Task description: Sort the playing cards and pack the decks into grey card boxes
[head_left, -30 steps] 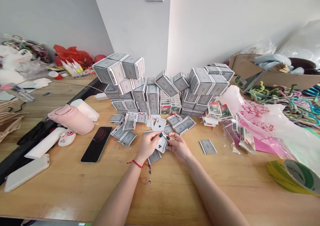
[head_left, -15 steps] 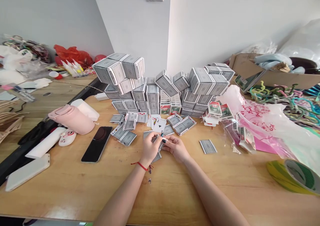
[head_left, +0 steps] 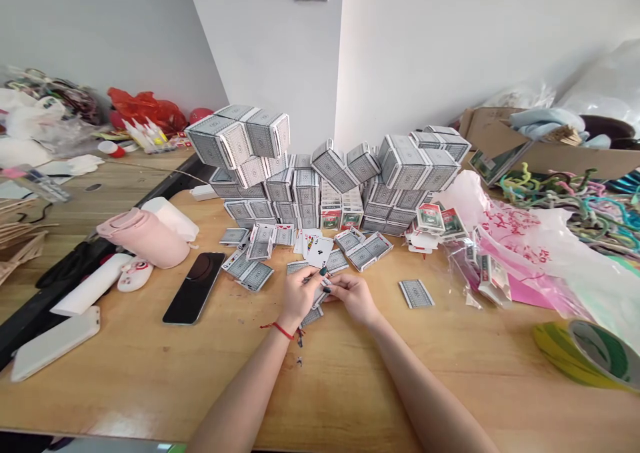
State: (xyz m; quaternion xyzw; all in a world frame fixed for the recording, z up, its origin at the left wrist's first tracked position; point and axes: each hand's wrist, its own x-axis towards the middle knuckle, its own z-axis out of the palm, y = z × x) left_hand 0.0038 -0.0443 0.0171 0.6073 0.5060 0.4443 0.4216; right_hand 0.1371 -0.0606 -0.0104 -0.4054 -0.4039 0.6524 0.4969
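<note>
My left hand [head_left: 301, 296] and my right hand [head_left: 354, 297] meet over the table, both closed on a playing card [head_left: 320, 295] with a grey patterned back. Thumbs and fingers pinch its edge, and much of it is hidden behind them. Just beyond lie face-up playing cards [head_left: 318, 251], a club card on top. Folded cards [head_left: 369, 249] rest to the right of these, and more folded cards [head_left: 247, 269] lie to the left. One loose card [head_left: 417, 293] is face down right of my right hand. Behind stand stacked blocks made of folded cards [head_left: 250, 173].
A black phone [head_left: 194, 288], a pink cup [head_left: 145, 236] and a white power bank [head_left: 56, 344] lie on the left. To the right are card boxes [head_left: 430, 218], pink plastic bags [head_left: 520, 239], pipe cleaners [head_left: 575, 206] and a tape roll [head_left: 585, 353].
My fingers have shifted slightly along the card's edge, and a bit of white now shows between the thumbs. The stacks and loose cards stay where they were.
</note>
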